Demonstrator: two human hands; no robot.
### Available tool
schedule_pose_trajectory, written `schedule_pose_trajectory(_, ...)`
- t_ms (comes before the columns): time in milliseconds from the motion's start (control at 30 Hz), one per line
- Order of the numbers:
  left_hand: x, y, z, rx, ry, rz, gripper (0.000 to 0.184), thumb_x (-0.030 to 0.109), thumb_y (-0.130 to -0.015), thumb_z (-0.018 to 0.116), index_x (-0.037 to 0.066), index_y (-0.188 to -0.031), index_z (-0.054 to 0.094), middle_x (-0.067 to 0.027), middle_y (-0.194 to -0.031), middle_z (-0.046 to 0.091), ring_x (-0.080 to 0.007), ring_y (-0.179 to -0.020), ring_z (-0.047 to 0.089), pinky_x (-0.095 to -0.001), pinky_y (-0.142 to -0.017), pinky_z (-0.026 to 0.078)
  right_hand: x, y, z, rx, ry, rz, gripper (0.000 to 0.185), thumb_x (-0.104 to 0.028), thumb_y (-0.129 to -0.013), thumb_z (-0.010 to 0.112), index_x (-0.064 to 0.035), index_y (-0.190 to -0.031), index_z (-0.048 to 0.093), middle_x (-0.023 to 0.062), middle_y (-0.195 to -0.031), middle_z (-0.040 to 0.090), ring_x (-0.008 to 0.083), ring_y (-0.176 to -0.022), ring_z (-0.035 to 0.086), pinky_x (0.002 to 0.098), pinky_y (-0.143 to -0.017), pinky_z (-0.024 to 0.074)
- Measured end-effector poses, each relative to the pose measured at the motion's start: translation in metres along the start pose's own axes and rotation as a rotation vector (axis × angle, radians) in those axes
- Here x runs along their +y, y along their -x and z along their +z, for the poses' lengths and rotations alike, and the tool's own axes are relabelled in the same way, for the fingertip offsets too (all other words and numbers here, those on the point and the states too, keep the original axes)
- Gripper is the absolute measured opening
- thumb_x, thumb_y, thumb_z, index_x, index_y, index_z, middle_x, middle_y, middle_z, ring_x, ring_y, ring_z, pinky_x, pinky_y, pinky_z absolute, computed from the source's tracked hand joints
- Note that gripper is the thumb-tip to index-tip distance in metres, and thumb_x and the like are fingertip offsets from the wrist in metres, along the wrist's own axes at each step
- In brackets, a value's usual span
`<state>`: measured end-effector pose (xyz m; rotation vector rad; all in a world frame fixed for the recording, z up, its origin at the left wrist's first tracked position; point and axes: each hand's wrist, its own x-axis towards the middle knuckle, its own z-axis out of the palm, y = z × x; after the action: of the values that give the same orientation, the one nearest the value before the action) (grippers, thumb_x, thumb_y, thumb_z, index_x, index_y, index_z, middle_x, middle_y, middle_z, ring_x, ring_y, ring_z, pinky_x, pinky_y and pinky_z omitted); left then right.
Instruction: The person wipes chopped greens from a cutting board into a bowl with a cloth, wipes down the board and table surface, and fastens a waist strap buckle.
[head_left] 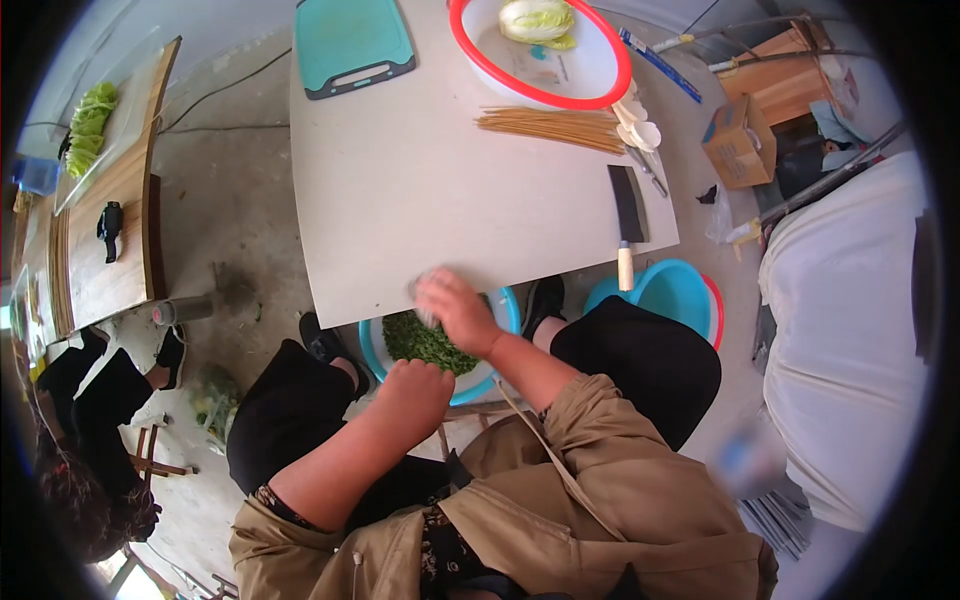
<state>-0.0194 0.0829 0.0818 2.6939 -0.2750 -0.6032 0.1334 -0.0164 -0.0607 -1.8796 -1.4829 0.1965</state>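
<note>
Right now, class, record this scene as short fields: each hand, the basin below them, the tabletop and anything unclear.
Left hand: curled, at the near rim of the blue-rimmed basin in this view
Right hand: blurred, by the table's near edge
Basin contents: chopped greens
Table, far left: turquoise cutting board
Table, far right: red-rimmed basin holding a cabbage; thin sticks nearer
Table, right edge: cleaver
Unclear: what either hand grips
</note>
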Motion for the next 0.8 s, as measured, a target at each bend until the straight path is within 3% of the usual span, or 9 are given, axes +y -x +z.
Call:
schedule_pose_trajectory(133, 0.002, 0.003, 0.001, 0.003, -0.019, -0.004, 0.011, 0.016, -0.080, 0.062, 0.008, -0.088, 0.060, -0.0077, -0.077, 0.062, -0.0266, -0.078, 0.064, -0.0415, -0.069, 0.049, -0.032, 0.004, -0.024, -0.134, -0.049, -0.222, 0.020, -0.011, -0.089, 0.056, -0.0073, -0.103, 0.069, 0.0110, -0.119, 0.063, 0.0323, -0.118, 0.055, 0.0436, -0.103, 0.0442)
schedule_pose_trajectory(200, 0.002, 0.005, 0.000, 0.042, -0.009, -0.013, 0.009, 0.014, -0.078, 0.063, 0.009, -0.085, 0.060, -0.0076, -0.075, 0.062, -0.0268, -0.076, 0.064, -0.0409, -0.068, 0.048, 0.000, 0.006, -0.045, 0.107, -0.024, 0.017, 0.022, -0.005, -0.083, 0.060, -0.0087, -0.103, 0.069, 0.0124, -0.117, 0.064, 0.0331, -0.117, 0.056, 0.0450, -0.103, 0.0435)
schedule_pose_trajectory(300, 0.001, 0.005, -0.009, 0.039, -0.047, -0.017, 0.010, 0.012, -0.077, 0.063, 0.009, -0.086, 0.060, -0.0075, -0.075, 0.062, -0.0268, -0.076, 0.064, -0.0398, -0.067, 0.048, 0.058, 0.015, -0.101, 0.401, 0.229, 0.317, 0.037, 0.012, -0.073, 0.050, -0.0051, -0.102, 0.066, 0.0169, -0.118, 0.062, 0.0367, -0.116, 0.055, 0.0450, -0.103, 0.0424)
schedule_pose_trajectory(367, -0.003, 0.004, -0.010, 0.066, -0.028, -0.008, 0.010, 0.012, -0.077, 0.063, 0.008, -0.085, 0.060, -0.0077, -0.076, 0.062, -0.0268, -0.076, 0.064, -0.0394, -0.067, 0.048, 0.101, 0.044, -0.115, 0.477, 0.341, 0.524, 0.041, 0.011, -0.073, 0.052, -0.0056, -0.108, 0.065, 0.0177, -0.123, 0.059, 0.0392, -0.119, 0.052, 0.0462, -0.104, 0.0410)
schedule_pose_trajectory(433, -0.004, 0.002, -0.008, 0.085, -0.006, -0.002, 0.009, 0.011, -0.076, 0.063, 0.008, -0.085, 0.060, -0.0078, -0.076, 0.063, -0.0268, -0.076, 0.064, -0.0390, -0.067, 0.047, 0.098, 0.054, -0.094, 0.532, 0.447, 0.646, 0.041, 0.009, -0.076, 0.054, -0.0062, -0.113, 0.064, 0.0172, -0.128, 0.056, 0.0401, -0.123, 0.049, 0.0477, -0.106, 0.0384)
schedule_pose_trajectory(500, -0.003, -0.002, -0.007, 0.041, 0.026, -0.004, 0.007, 0.011, -0.075, 0.063, 0.008, -0.080, 0.061, -0.0091, -0.075, 0.064, -0.0273, -0.074, 0.065, -0.0399, -0.066, 0.048, 0.071, 0.040, -0.059, 0.413, 0.448, 0.541, 0.042, 0.007, -0.078, 0.055, -0.0062, -0.117, 0.063, 0.0201, -0.131, 0.053, 0.0410, -0.125, 0.047, 0.0485, -0.108, 0.0365)
schedule_pose_trajectory(567, 0.001, 0.000, -0.004, 0.008, 0.046, 0.004, 0.006, 0.011, -0.075, 0.063, 0.007, -0.079, 0.063, -0.0097, -0.074, 0.064, -0.0278, -0.074, 0.065, -0.0400, -0.065, 0.049, 0.035, 0.007, -0.026, 0.293, 0.347, 0.387, 0.044, 0.009, -0.077, 0.054, -0.0063, -0.118, 0.063, 0.0179, -0.132, 0.053, 0.0403, -0.128, 0.044, 0.0487, -0.108, 0.0357)
schedule_pose_trajectory(700, 0.007, 0.003, 0.003, -0.167, 0.067, 0.016, 0.006, 0.011, -0.075, 0.063, 0.006, -0.077, 0.067, -0.0114, -0.073, 0.066, -0.0291, -0.072, 0.068, -0.0399, -0.064, 0.052, -0.022, -0.062, 0.022, 0.077, -0.002, 0.066, 0.039, 0.007, -0.074, 0.057, -0.0050, -0.110, 0.067, 0.0126, -0.127, 0.058, 0.0374, -0.127, 0.047, 0.0458, -0.105, 0.0405)
schedule_pose_trajectory(800, 0.003, 0.002, -0.001, -0.230, 0.091, 0.030, 0.007, 0.011, -0.075, 0.064, 0.006, -0.078, 0.068, -0.0120, -0.076, 0.067, -0.0294, -0.073, 0.069, -0.0391, -0.065, 0.053, -0.027, -0.059, 0.046, -0.079, -0.145, -0.112, 0.027, 0.005, -0.075, 0.058, -0.0076, -0.096, 0.069, 0.0094, -0.119, 0.064, 0.0352, -0.123, 0.051, 0.0440, -0.104, 0.0420)
